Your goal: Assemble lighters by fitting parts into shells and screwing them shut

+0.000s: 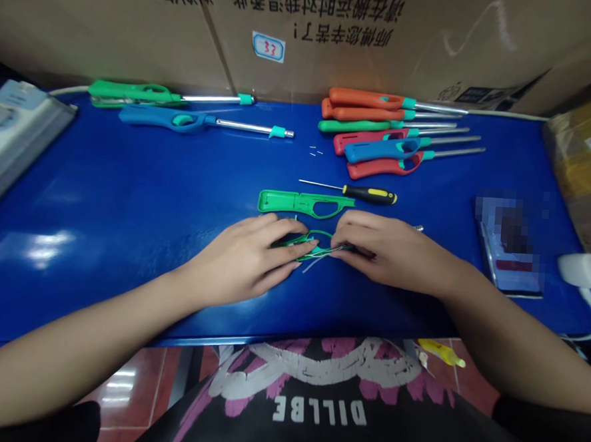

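Both my hands are on an opened green lighter (310,240) near the table's front. My left hand (258,252) lies over its handle end, fingers closed around the green shell. My right hand (374,246) pinches the other end, where thin wires (318,257) trail out; the metal tip of the lighter (419,228) shows beyond this hand. Much of the lighter is hidden under my fingers. Just behind it lies a loose green half shell (301,204), its hollow side up. A yellow and black screwdriver (370,194) rests behind that shell.
Several long lighters (380,149) lie in a group at the back right. A green lighter (133,92) and a blue lighter (162,117) are at back left. Tiny screws (314,150) lie between. A phone (509,247), white charger (585,270), power strip (26,121) and cardboard box (285,67) border the table.
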`<state>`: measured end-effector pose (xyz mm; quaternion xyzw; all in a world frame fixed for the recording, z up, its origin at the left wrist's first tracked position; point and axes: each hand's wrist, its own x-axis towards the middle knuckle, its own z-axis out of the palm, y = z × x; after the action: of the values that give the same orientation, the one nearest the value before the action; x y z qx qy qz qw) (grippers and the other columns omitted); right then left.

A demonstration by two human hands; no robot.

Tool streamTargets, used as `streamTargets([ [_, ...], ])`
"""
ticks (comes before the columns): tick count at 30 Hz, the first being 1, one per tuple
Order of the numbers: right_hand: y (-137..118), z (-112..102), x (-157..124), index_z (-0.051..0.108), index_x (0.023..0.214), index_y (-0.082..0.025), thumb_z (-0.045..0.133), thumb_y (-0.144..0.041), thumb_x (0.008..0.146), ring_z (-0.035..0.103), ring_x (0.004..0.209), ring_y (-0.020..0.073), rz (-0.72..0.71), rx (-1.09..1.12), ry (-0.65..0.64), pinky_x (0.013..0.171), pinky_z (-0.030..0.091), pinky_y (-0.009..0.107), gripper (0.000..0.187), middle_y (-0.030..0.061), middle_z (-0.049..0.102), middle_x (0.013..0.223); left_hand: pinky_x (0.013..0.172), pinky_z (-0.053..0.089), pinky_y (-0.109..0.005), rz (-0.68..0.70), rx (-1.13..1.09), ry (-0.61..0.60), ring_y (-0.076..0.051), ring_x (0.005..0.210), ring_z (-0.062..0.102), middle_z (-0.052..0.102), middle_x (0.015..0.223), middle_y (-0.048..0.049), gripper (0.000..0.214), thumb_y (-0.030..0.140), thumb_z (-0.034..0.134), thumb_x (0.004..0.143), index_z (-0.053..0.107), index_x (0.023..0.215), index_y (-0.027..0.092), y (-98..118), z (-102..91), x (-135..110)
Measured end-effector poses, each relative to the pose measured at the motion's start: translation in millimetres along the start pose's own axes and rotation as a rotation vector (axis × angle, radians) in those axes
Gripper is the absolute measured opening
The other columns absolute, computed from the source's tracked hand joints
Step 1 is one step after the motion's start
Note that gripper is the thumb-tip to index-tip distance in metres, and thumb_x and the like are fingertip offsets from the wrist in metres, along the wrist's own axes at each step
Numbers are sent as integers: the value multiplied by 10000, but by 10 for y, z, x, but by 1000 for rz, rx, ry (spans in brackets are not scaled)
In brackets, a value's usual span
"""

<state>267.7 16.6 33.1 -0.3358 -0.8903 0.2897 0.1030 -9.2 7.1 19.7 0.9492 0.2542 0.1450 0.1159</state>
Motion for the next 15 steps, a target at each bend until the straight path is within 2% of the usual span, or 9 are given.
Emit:
streamTargets([
  [6,24,6,19,672,974,-183,537,-208,1007,632,863,151,-53,35,82,765,483,276,141,53,655,980,943,580,-440,24,11,0,-270,1131,635,655,1312,-114,358,264,542,1022,629,1360,184,-10,12,-4],
  [11,38,-26,13,677,983,-175,577,-224,988,615,869,145,-100,61,38,751,480,262,111,49,640,976,942,582,-433,29,39,6,-270,1131,638,662,1306,-111,352,271,540,1023,630,1351,184,-6,10,4],
  [15,68,-27,3,661,975,-175,513,-217,1022,604,877,157,-99,5,24,764,477,278,161,56,630,982,943,579,-442,26,39,-6,-276,1132,640,648,1340,-119,345,267,534,1024,637,1342,178,2,-5,9],
])
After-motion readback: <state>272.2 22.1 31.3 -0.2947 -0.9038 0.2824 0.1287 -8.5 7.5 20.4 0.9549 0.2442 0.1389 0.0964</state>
